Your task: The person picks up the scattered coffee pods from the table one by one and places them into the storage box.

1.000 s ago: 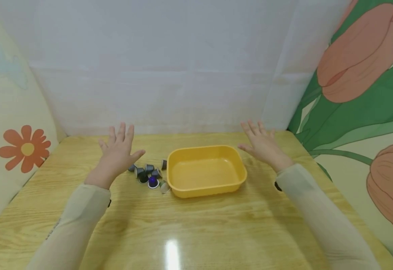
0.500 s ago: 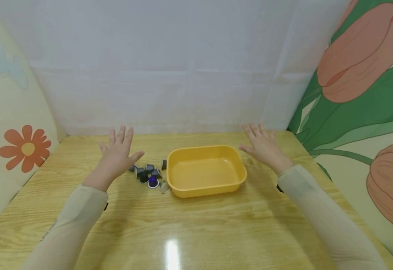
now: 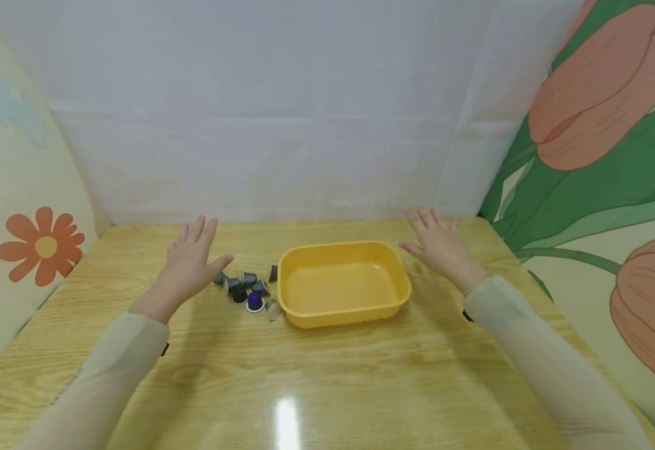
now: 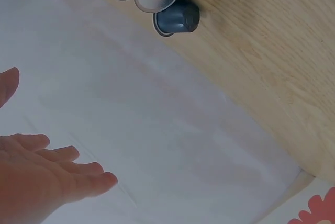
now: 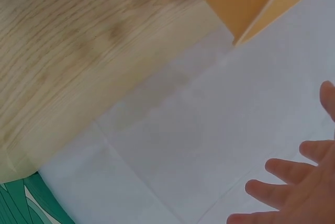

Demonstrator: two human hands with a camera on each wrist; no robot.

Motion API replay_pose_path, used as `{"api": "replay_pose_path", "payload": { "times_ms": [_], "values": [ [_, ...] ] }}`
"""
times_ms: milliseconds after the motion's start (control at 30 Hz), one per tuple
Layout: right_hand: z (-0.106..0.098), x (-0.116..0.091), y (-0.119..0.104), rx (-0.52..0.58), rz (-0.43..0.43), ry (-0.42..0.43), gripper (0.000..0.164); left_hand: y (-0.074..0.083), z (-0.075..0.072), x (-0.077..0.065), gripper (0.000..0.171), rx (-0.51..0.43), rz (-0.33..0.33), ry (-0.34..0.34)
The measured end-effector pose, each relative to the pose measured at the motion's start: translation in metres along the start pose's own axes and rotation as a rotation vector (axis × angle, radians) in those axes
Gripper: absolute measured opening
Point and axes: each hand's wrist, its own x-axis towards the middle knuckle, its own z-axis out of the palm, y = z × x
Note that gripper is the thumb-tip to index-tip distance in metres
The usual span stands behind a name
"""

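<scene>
My left hand (image 3: 185, 265) is held above the table with its fingers straight and thumb out, holding nothing. To its right lie several coffee capsules in a loose cluster, mostly dark grey or black, among them a purple-blue capsule (image 3: 255, 301) and a pale capsule (image 3: 274, 310). In the left wrist view a dark capsule (image 4: 178, 15) lies on its side at the cluster's edge. A yellow rectangular tub (image 3: 344, 315) stands right beside the capsules. Past the tub's right side my right hand (image 3: 440, 250) hovers with fingers spread, also holding nothing.
The wooden table (image 3: 327, 375) ends at a white cloth backdrop (image 3: 305, 125). Flower-printed panels stand at both sides, with an orange flower (image 3: 45, 247) on the left and large tulips (image 3: 597, 87) on the right.
My left hand has drifted slightly left and toward me, its fingers drawing closer together. The right hand has come down a touch. Tub and capsules stay put.
</scene>
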Motion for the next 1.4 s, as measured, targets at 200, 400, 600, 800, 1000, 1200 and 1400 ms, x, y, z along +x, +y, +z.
{"api": "replay_pose_path", "payload": {
  "times_ms": [200, 400, 600, 800, 1000, 1200, 1400],
  "values": [
    [0.001, -0.003, -0.001, 0.063, 0.008, 0.028, 0.070, -0.008, 0.002, -0.002, 0.081, -0.030, 0.006, -0.004],
    [0.005, -0.007, -0.002, 0.061, -0.016, 0.101, 0.064, -0.016, 0.004, -0.004, 0.076, -0.067, 0.021, 0.016],
    [0.008, -0.006, -0.001, 0.138, -0.019, 0.157, 0.057, -0.022, 0.003, -0.005, 0.071, -0.108, 0.037, 0.043],
    [0.016, -0.005, -0.002, 0.348, 0.039, 0.119, 0.050, -0.030, 0.006, -0.006, 0.067, -0.179, 0.023, 0.026],
    [0.023, -0.008, -0.002, 0.468, 0.049, 0.142, 0.042, -0.037, 0.009, -0.010, 0.065, -0.237, -0.012, 0.019],
    [0.028, -0.009, -0.003, 0.663, 0.169, 0.057, 0.038, -0.040, 0.011, -0.013, 0.061, -0.295, -0.045, 0.020],
    [0.032, -0.010, -0.006, 0.862, 0.357, -0.078, 0.042, -0.044, 0.016, -0.015, 0.057, -0.338, -0.061, 0.018]
  ]
}}
